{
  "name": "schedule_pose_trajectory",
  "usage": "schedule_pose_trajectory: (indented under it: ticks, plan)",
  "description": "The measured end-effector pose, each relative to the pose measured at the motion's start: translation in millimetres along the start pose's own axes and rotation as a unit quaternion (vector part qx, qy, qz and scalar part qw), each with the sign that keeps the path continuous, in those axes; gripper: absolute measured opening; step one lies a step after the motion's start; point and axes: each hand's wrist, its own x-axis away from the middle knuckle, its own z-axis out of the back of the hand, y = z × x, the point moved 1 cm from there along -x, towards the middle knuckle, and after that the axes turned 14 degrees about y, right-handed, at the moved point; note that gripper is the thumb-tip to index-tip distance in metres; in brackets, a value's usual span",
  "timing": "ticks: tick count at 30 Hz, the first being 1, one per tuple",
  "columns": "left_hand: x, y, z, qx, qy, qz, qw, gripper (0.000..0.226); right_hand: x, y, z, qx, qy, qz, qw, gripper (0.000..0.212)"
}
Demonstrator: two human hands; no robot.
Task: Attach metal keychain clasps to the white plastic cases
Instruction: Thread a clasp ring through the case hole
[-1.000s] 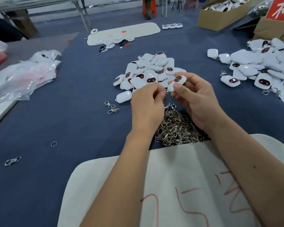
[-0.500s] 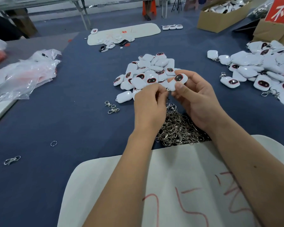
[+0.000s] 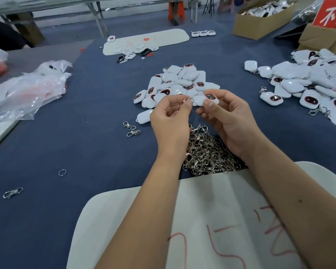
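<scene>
Clasp meeting case, held up over the middle of the desk [image 3: 85,152].

The left hand [image 3: 171,121] pinches a small metal clasp [image 3: 188,99] at the end of the white case [image 3: 207,100], which the right hand [image 3: 227,121] grips between thumb and fingers. The case looks light, hard and slick, best held by its flat faces; the ring seems stiff and fiddly. Since a second ago both hands have lifted slightly and the left has turned, showing the ring.

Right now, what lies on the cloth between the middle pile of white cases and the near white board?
In the head view, the heap of metal clasps lies between the middle pile of white cases and the white board.
</scene>
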Motion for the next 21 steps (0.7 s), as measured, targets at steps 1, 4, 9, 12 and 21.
schedule_pose_trajectory:
  ticks: [1,4,9,12,21]
  plan:
    - [-0.5,0.7,0.5,-0.014,0.002,-0.029,0.999,0.016,0.2,0.1,-0.8,0.001,0.000,0.000,1.000,0.035]
    - [0.5,0.6,1.6,-0.055,-0.003,-0.105,0.993,0.018,0.5,0.6,-1.0,-0.003,0.010,-0.008,1.000,0.028]
    - [0.2,0.3,2.6,-0.126,-0.021,-0.180,0.975,0.017,0.0,0.8,1.5,-0.008,0.023,-0.008,1.000,0.019]
    - [-7.3,-0.7,5.3,-0.168,-0.055,-0.209,0.962,0.016,-0.6,0.8,2.4,-0.011,0.022,-0.003,1.000,0.022]
    - [-15.1,-1.9,12.8,-0.310,-0.123,-0.321,0.886,0.009,0.5,5.1,2.1,0.124,0.030,0.085,0.988,0.023]
